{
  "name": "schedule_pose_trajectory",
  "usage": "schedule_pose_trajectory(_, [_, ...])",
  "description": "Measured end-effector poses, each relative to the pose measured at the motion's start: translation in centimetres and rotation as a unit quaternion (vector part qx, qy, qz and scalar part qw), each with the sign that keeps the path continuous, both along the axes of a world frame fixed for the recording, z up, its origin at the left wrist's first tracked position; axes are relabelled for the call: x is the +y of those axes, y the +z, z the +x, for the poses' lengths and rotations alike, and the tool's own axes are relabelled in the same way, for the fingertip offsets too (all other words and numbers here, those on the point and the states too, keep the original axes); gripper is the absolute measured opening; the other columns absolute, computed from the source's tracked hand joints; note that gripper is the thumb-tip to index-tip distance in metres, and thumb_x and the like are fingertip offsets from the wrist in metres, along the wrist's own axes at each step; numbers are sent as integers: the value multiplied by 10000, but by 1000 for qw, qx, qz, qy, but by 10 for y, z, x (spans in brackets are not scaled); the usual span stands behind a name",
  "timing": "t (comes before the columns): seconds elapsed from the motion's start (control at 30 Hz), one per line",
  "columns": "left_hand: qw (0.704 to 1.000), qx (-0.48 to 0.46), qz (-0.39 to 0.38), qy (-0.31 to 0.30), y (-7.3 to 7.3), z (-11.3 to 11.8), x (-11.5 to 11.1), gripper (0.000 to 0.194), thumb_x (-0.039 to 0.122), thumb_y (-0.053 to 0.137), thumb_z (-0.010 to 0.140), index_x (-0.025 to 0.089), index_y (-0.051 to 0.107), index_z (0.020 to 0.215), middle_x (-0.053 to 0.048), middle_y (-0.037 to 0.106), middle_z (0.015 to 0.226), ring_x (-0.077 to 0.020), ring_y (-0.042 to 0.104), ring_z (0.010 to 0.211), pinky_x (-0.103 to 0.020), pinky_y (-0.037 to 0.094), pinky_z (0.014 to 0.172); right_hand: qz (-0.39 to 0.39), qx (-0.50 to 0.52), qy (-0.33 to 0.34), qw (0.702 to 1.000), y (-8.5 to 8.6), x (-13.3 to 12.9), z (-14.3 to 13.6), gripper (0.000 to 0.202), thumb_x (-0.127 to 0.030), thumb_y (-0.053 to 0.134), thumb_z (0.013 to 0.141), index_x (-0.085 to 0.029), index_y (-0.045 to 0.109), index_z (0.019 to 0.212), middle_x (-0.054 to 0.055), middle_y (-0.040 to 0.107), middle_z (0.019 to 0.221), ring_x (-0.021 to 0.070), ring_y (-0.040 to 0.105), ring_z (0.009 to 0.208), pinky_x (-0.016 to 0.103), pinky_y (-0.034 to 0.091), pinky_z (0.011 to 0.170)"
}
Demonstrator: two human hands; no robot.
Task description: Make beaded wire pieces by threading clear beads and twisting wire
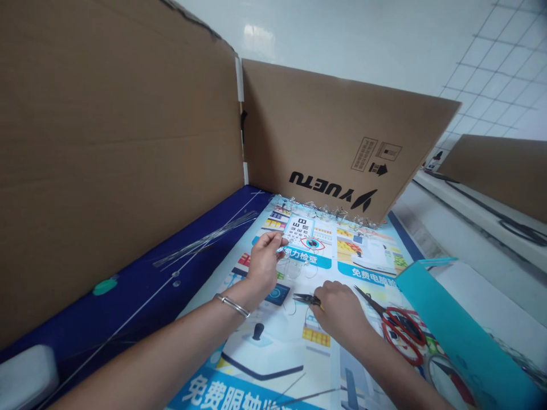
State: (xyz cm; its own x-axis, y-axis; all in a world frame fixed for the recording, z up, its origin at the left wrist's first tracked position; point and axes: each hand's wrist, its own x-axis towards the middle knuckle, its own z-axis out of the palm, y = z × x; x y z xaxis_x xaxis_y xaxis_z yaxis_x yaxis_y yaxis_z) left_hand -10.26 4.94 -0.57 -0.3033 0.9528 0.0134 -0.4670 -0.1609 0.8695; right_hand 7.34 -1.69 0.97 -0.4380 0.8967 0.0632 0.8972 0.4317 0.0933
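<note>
My left hand [265, 257], with a silver bangle on its wrist, is over the printed poster [273, 341]. Its thumb and fingers are pinched together, and thin wire shows beside them; what lies between the fingertips is too small to tell. Lower and to the right, my right hand [339, 310] is closed around small pliers [306, 298], whose dark jaws point left. A curved wire [290, 310] hangs or lies just below the jaws. Many small bent wire pieces [325, 209] line the far edge of the poster.
Cardboard panels [342, 136] stand at the back and left. Straight wires [205, 240] lie on the blue surface at left. Red-handled scissors [404, 330] rest right of my right hand, near a turquoise box [465, 336]. A white object [28, 376] sits at the lower left.
</note>
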Motion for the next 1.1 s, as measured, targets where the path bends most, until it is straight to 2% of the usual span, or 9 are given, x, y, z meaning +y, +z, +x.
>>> schedule_pose_trajectory(0.17, [1000,2,-3,1,2,1,0,199,367,592,723,189,564,808,-11,599,800,-115,548,748,-203,395,604,2,-21,16,1000,-1,0,-6,138,-285,511,790,-194,597,732,45,586,748,186,504,747,291,277,613])
schedule_pose_trajectory(0.43, [1000,17,-11,-9,-5,4,-1,224,385,576,739,193,569,853,-20,608,813,-118,554,760,-205,397,612,15,-44,29,999,2,-5,-3,106,-228,527,788,-198,596,715,24,587,717,176,500,724,284,270,598])
schedule_pose_trajectory(0.6, [998,59,-19,-23,-5,6,-5,222,388,553,744,192,575,846,-18,616,809,-119,554,753,-200,387,596,-1,-8,35,999,19,-24,23,123,-251,530,796,-215,583,691,0,581,710,158,499,720,268,289,624])
schedule_pose_trajectory(0.73, [989,128,-22,-73,-6,10,-8,177,343,545,737,178,576,793,-4,605,723,-108,530,666,-192,359,543,-19,43,30,998,40,-33,48,140,-282,513,813,-215,584,713,1,577,725,149,499,729,249,302,634])
schedule_pose_trajectory(0.9, [972,201,-30,-122,-14,13,-9,151,316,519,731,172,567,736,2,593,681,-103,497,587,-199,347,511,51,58,32,997,56,-22,60,110,-262,512,811,-217,586,742,3,577,724,162,491,732,260,293,647])
schedule_pose_trajectory(1.1, [952,274,-38,-134,-23,13,-5,153,300,495,726,168,571,702,2,595,643,-93,464,511,-206,338,503,124,26,76,989,43,5,47,111,-231,525,804,-213,567,702,-2,564,690,160,464,702,279,262,643])
